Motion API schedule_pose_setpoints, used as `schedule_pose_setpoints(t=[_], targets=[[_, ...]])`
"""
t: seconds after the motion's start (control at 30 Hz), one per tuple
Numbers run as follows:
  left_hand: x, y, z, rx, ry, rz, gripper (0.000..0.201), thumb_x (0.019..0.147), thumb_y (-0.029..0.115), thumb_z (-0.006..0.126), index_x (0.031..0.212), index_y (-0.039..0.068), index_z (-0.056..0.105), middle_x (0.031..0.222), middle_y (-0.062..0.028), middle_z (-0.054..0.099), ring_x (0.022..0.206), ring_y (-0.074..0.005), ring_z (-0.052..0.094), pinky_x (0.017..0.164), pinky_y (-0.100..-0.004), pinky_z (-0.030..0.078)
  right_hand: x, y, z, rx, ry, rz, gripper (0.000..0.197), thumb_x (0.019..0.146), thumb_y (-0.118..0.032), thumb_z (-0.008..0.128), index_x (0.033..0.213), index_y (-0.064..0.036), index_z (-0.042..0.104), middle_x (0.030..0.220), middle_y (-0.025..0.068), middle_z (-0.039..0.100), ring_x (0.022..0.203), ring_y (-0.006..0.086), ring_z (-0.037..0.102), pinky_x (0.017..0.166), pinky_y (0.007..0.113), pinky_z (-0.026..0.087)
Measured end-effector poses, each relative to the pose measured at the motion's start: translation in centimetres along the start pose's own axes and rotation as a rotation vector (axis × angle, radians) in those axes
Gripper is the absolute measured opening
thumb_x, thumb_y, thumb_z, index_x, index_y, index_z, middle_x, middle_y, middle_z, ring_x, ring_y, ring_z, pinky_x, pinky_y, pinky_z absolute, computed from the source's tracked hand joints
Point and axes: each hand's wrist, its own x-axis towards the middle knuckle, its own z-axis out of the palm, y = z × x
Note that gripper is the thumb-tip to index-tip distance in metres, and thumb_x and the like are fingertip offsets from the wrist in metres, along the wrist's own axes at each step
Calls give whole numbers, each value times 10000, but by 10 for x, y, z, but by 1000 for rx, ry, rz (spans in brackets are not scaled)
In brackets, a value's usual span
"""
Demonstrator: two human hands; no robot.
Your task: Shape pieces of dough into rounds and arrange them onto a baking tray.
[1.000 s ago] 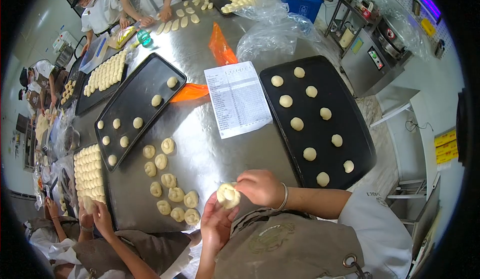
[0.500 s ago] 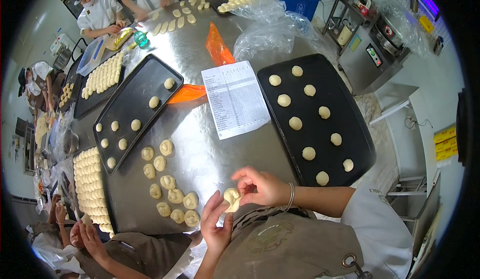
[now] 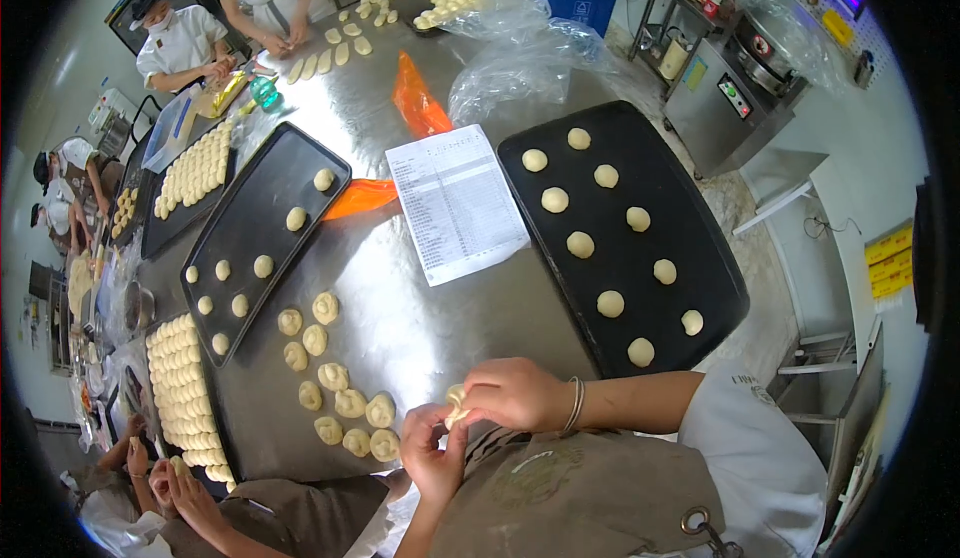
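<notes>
Dough piece [image 3: 456, 405] pinched between both my hands at the near edge of the steel surface [image 3: 420, 328].

My left hand [image 3: 432, 450] cups it from below while my right hand [image 3: 515, 394] closes on it from above. I judge it soft, light, slightly tacky and easily dented, so fingertips at the rim suit it best. Shaped pieces [image 3: 340, 398] lie just left; a black tray [image 3: 700, 288] of dough balls sits right.

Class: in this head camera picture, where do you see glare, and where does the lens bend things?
Head view: overhead light glares off the bare steel table between the black baking trays; straight tray edges bow outward toward the dark round rim; the hands pinching the pale dough piece look sharp.
</notes>
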Motion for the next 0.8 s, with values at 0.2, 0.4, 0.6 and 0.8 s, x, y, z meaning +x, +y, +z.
schedule_pose_setpoints(t=[0.2,0.4,0.6,0.8], targets=[[-1,18,-23,182,-352,250,408,665,-51,685,1060,-1,592,1006,-103,511,895,-199,521,771,-270,440,4,-2,-10,371,-93,322,130,759,-145,599,805,-43,533,759,97,527,708,289,525,608,373,411],[-4,25,-18,334,-227,275,372,633,-63,692,989,24,623,949,-114,571,843,-221,562,730,-279,458,0,2,-3,162,43,-16,93,744,-101,575,812,-38,565,760,91,532,707,278,534,608,365,418],[3,19,-2,445,71,369,197,640,-83,669,794,25,611,808,-98,614,678,-206,586,614,-264,468,0,-23,2,39,146,-27,119,706,-50,563,819,-14,555,799,96,512,721,269,526,618,360,429],[3,21,5,203,91,259,83,723,-69,642,765,-5,608,764,-73,597,691,-146,561,622,-251,463,-4,-15,-2,14,143,-57,122,726,-96,604,793,-21,534,779,89,495,701,270,521,599,349,426]])
